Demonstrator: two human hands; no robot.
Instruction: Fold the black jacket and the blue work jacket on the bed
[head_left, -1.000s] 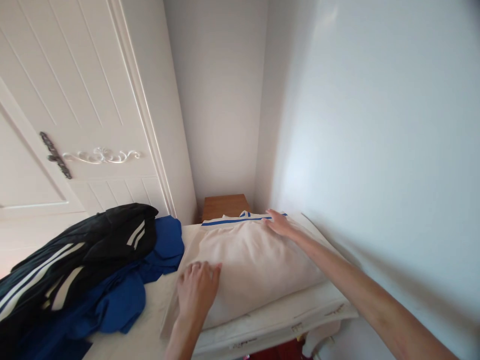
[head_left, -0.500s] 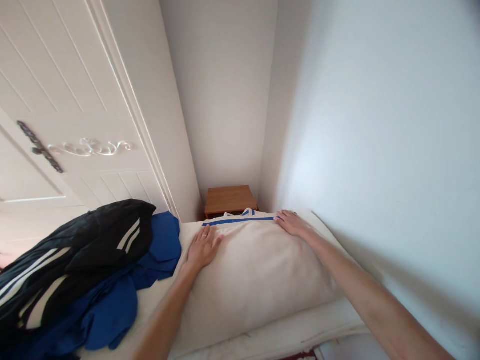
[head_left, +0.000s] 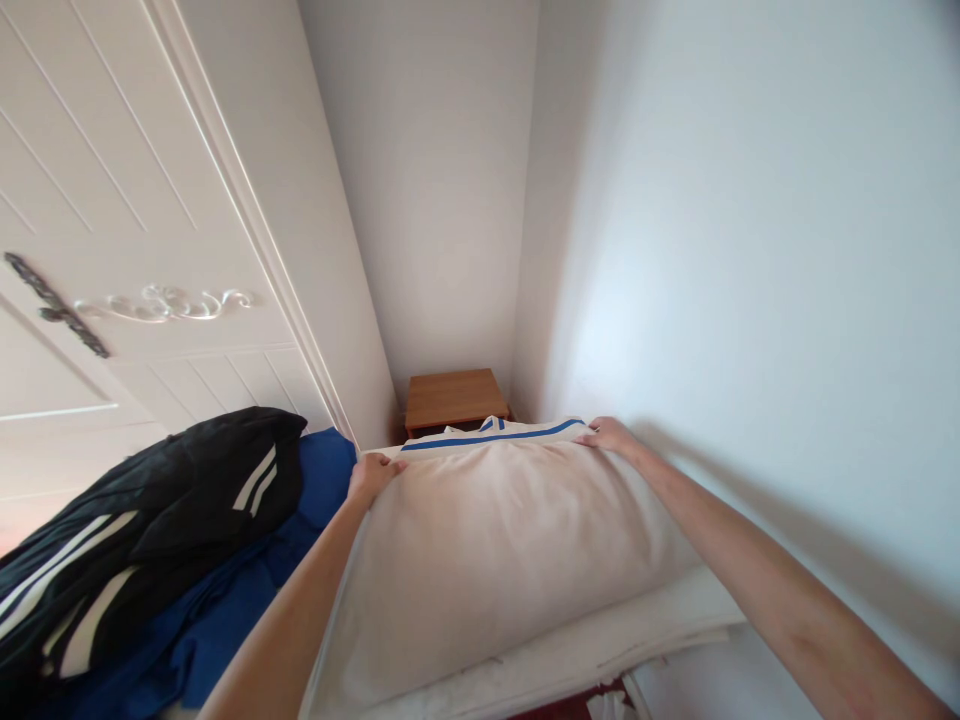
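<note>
A plump white pillow (head_left: 510, 560) with a blue stripe (head_left: 487, 437) along its far edge lies in front of me. At its far left corner, my left hand (head_left: 375, 475) is closed, thumb and fingers pinching the cloth. My right hand (head_left: 609, 435) grips the far right corner the same way, close to the wall. The fingertips of both hands are partly hidden by the cloth. Beneath the pillow is white layered bedding (head_left: 585, 650).
A black garment with white stripes (head_left: 202, 480) lies on blue cloth (head_left: 322, 475) at the left. Beyond the pillow stands a brown wooden nightstand (head_left: 454, 395). A white wardrobe (head_left: 277, 250) borders the left, a pale wall (head_left: 735, 250) the right.
Both hands lay flat on the pillow before. Now they have moved outward to its far corners and closed on the cloth, and the striped edge is pulled taut and slightly raised.
</note>
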